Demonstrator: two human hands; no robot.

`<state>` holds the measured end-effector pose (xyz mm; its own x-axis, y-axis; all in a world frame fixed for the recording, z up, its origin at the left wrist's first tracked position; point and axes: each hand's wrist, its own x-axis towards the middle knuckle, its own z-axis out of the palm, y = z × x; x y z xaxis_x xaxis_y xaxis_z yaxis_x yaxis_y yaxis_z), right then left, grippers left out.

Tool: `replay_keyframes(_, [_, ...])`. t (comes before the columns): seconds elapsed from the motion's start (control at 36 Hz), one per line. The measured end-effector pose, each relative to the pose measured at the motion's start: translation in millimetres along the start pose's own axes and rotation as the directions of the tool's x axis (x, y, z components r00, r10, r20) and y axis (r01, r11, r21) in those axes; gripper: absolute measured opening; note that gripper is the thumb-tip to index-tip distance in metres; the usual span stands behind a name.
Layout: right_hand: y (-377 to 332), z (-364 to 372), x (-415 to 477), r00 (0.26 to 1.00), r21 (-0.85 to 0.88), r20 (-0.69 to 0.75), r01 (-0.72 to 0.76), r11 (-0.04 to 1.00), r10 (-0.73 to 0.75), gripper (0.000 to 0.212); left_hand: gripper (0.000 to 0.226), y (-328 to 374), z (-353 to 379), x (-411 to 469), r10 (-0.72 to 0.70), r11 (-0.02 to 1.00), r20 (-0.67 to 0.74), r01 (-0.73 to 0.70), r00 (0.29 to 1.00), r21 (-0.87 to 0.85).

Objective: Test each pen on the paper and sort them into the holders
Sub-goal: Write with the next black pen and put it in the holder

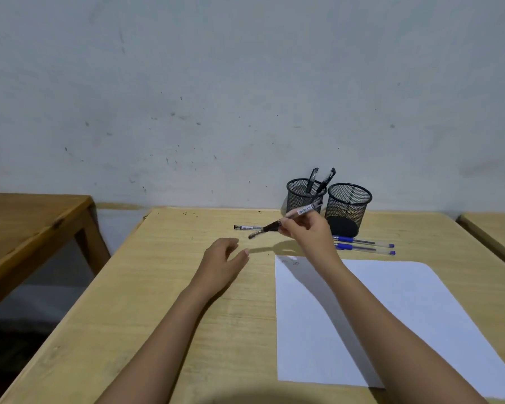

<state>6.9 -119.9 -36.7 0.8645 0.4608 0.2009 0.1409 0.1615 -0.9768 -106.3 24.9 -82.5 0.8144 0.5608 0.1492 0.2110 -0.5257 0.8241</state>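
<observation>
Just above the wooden table (187,316), right hand (306,231) pinching a clear-barrelled pen (286,220), dark grip, white label, tip slanting down-left, left hand (222,262) resting nearby, fingers loosely relaxed, white paper (391,316) alongside, black mesh holders (347,205) behind.

This looks like a plain study room or classroom. A pale wooden table (187,287) stands against a bare, scuffed grey-white wall (216,83). A darker wooden table (27,223) stands apart at 9 o'clock, and the corner of a third table (496,228) shows at 3 o'clock. Two black mesh holders (349,202) at 1 o'clock and a white sheet of paper (405,316) at 4 o'clock are ordinary desk stationery.
</observation>
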Motion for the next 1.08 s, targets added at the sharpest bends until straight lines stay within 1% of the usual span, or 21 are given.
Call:
replay_keyframes(0.06, [4.3,-1.5,-5.4,0.999,0.053,-0.017,-0.051,0.997,0.052,0.007,0.036,8.7,-0.3,-4.4,0.005,0.98,0.017,-0.001,1.0,-0.198])
replay_keyframes(0.08, [6.0,-2.4,-7.7,0.997,0.069,-0.028,-0.069,0.995,0.071,0.006,0.031,14.1,0.1,-7.3,0.021,0.963,0.041,-0.01,0.999,-0.27])
replay_keyframes(0.11, [8.1,-3.4,-9.4,0.995,0.085,-0.037,-0.085,0.993,0.088,0.006,0.026,19.6,1.1,-9.6,0.047,0.951,0.055,-0.028,0.997,-0.308])
replay_keyframes(0.17, [10.2,-5.9,-13.5,0.992,0.126,-0.046,-0.11,0.986,0.116,0.006,0.019,26.4,4.3,-11.5,0.086,0.941,0.054,-0.063,0.995,-0.332])
replay_keyframes(0.22, [8.9,-8.8,-18.2,0.992,0.169,-0.04,-0.109,0.98,0.117,0.007,0.014,30.3,8.1,-13.1,0.084,0.921,0.047,-0.06,0.995,-0.385])
replay_keyframes(0.28, [7.3,-11.7,-21.5,0.994,0.23,-0.021,-0.099,0.968,0.107,0.009,0.014,34.7,10.0,-15.5,0.071,0.893,0.038,-0.046,0.997,-0.448])
replay_keyframes(0.33, [5.3,-14.3,-24.4,0.994,0.284,0.004,-0.103,0.953,0.106,0.007,0.016,38.0,10.4,-17.0,0.08,0.872,0.026,-0.058,0.996,-0.486])
replay_keyframes(0.42, [1.9,-17.1,-27.3,0.995,0.277,0.044,-0.1,0.956,0.091,0.008,0.018,45.0,9.3,-19.3,0.129,0.86,0.023,-0.101,0.991,-0.5])
replay_keyframes(0.56, [-7.8,-17.5,-28.4,0.992,0.238,0.11,-0.086,0.967,0.061,0.009,0.014,57.2,8.4,-22.7,0.215,0.855,0.036,-0.171,0.976,-0.49])
replay_keyframes(0.64, [-14.3,-19.2,-28.9,0.987,0.249,0.146,-0.102,0.963,0.067,0.01,0.015,60.9,5.9,-22.1,0.234,0.855,0.026,-0.193,0.972,-0.482])
replay_keyframes(0.81, [-22.2,-23.9,-30.4,0.98,0.255,0.181,-0.13,0.958,0.084,0.015,0.022,64.5,0.2,-20.2,0.296,0.905,0.081,-0.252,0.952,-0.344])
replay_keyframes(0.83, [-22.9,-24.7,-29.1,0.982,0.259,0.171,-0.127,0.957,0.084,0.017,0.019,65.8,-1.2,-21.1,0.289,0.905,0.086,-0.243,0.953,-0.349])
replay_keyframes(0.86, [-24.1,-28.4,-26.6,0.988,0.279,0.132,-0.116,0.953,0.082,0.019,0.016,64.4,-4.6,-20.8,0.269,0.901,0.073,-0.225,0.96,-0.37])
replay_keyframes(0.92, [-27.7,-49.6,-19.3,0.996,0.359,-0.023,-0.075,0.93,0.09,0.022,0.012,54.0,-21.2,-19.3,0.196,0.894,-0.016,-0.185,0.981,-0.408])
replay_keyframes(0.97, [-33.0,-80.1,-14.6,0.983,0.435,-0.155,-0.02,0.9,0.097,0.021,0.013,34.4,-44.6,-14.6,0.129,0.896,-0.12,-0.168,0.984,-0.412])
replay_keyframes(1.03, [-34.8,-98.8,-16.8,0.982,0.426,-0.169,-0.006,0.905,0.086,0.02,0.012,19.1,-58.2,-11.7,0.082,0.911,-0.127,-0.126,0.988,-0.394])
replay_keyframes(1.08, [-31.2,-97.1,-19.5,0.987,0.392,-0.141,-0.015,0.92,0.076,0.02,0.009,15.3,-54.1,-8.9,0.07,0.928,-0.081,-0.095,0.994,-0.359])
